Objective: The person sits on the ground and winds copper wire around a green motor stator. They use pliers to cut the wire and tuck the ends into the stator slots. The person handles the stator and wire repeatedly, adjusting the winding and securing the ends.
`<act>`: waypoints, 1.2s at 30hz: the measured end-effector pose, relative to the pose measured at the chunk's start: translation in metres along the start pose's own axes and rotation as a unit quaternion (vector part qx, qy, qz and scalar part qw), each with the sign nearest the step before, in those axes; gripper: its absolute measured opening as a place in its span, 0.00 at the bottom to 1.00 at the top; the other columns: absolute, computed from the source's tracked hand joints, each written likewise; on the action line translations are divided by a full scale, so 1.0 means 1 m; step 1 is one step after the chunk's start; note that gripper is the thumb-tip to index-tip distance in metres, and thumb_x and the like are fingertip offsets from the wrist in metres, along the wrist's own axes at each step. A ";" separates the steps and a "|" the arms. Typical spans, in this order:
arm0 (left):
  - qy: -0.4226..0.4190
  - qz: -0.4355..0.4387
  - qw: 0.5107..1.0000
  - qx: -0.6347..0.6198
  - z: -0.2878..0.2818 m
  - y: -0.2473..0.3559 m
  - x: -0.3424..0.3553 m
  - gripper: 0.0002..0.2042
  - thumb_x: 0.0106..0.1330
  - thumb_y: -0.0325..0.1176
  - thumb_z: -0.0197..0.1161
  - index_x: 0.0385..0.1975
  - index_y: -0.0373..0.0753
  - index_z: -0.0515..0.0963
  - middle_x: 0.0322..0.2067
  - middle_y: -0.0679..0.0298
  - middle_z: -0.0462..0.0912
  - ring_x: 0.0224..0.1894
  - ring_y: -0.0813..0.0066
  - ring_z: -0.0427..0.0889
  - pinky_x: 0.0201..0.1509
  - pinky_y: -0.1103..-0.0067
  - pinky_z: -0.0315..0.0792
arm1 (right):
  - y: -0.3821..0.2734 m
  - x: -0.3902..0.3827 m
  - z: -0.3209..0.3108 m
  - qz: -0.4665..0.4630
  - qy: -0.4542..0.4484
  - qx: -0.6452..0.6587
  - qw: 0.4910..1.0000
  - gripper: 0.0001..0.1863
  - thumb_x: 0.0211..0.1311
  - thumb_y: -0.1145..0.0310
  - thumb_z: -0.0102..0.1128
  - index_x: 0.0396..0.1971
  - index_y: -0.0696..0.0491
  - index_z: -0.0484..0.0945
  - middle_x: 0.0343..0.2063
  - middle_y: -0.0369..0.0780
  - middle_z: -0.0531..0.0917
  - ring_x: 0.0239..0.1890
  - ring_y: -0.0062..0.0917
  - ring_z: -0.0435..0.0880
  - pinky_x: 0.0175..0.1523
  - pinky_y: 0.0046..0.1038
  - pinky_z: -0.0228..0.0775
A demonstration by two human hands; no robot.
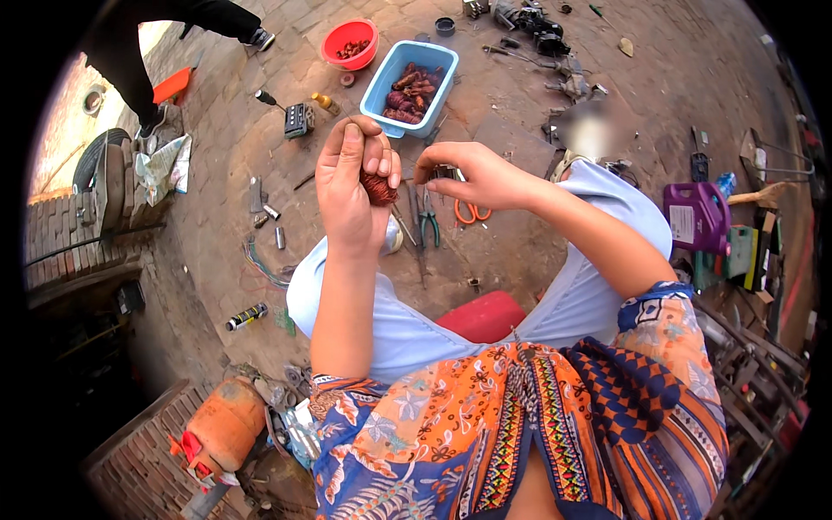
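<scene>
My left hand (351,165) is raised in the middle, its fingers closed round a small coil of reddish copper wire (380,191). My right hand (455,173) hangs just to the right of the coil, fingers curled in a loose pinch; whatever is between them is too small to make out. Below the hands, green-handled pliers (430,225) and orange-handled scissors (472,211) lie on the stone paving, with thin rods beside them. A light blue plastic tub (373,100) of reddish copper coils stands beyond my hands.
A red bowl (366,56) holds small copper pieces. Dark metal parts (546,35) lie upper right. A purple jug (693,217) stands right, an orange gas cylinder (225,416) lower left, a spray can (247,316) left. Another person's dark-clad leg (130,78) is at upper left.
</scene>
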State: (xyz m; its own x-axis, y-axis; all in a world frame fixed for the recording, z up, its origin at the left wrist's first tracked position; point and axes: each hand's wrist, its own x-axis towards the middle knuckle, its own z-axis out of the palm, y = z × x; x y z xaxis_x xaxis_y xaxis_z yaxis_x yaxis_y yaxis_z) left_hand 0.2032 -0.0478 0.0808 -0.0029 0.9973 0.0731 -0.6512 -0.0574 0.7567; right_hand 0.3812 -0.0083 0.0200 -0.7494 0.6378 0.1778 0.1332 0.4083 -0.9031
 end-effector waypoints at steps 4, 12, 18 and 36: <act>-0.015 0.017 0.999 -0.029 0.003 0.005 0.001 0.10 0.74 0.35 0.48 0.36 0.34 0.72 0.19 0.73 0.60 0.23 0.84 0.61 0.24 0.86 0.63 | 0.010 -0.005 0.010 -0.013 -0.007 -0.071 0.997 0.17 0.50 0.76 0.64 0.41 0.55 0.72 0.48 0.43 0.73 0.47 0.37 0.75 0.53 0.33 0.69; -0.010 0.067 0.994 -0.087 0.001 0.023 0.001 0.09 0.73 0.34 0.49 0.36 0.34 0.69 0.19 0.71 0.59 0.23 0.83 0.60 0.22 0.87 0.61 | 0.010 -0.004 0.013 0.083 -0.040 0.133 0.987 0.23 0.52 0.77 0.62 0.49 0.56 0.67 0.47 0.42 0.75 0.46 0.28 0.78 0.50 0.31 0.72; 0.004 0.089 0.990 -0.105 -0.011 0.037 0.002 0.09 0.73 0.34 0.49 0.37 0.34 0.70 0.19 0.71 0.60 0.23 0.83 0.60 0.23 0.86 0.62 | 0.012 -0.002 0.008 0.055 -0.026 0.045 0.997 0.25 0.47 0.77 0.61 0.49 0.54 0.69 0.43 0.43 0.76 0.50 0.35 0.75 0.56 0.34 0.68; 0.002 0.064 0.996 -0.065 -0.012 0.024 0.007 0.11 0.74 0.36 0.48 0.37 0.35 0.73 0.18 0.72 0.60 0.23 0.83 0.61 0.23 0.85 0.63 | 0.008 0.004 0.021 0.107 0.093 -0.056 0.988 0.08 0.59 0.71 0.57 0.35 0.60 0.72 0.33 0.47 0.81 0.37 0.44 0.81 0.42 0.37 0.72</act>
State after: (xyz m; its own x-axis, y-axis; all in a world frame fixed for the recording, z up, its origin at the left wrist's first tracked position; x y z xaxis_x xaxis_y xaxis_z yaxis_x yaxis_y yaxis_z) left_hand 0.1780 -0.0415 0.0915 -0.0947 0.9825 0.1603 -0.7387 -0.1773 0.6503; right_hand 0.3656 -0.0165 0.0050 -0.5650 0.8224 0.0664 0.3547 0.3148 -0.8804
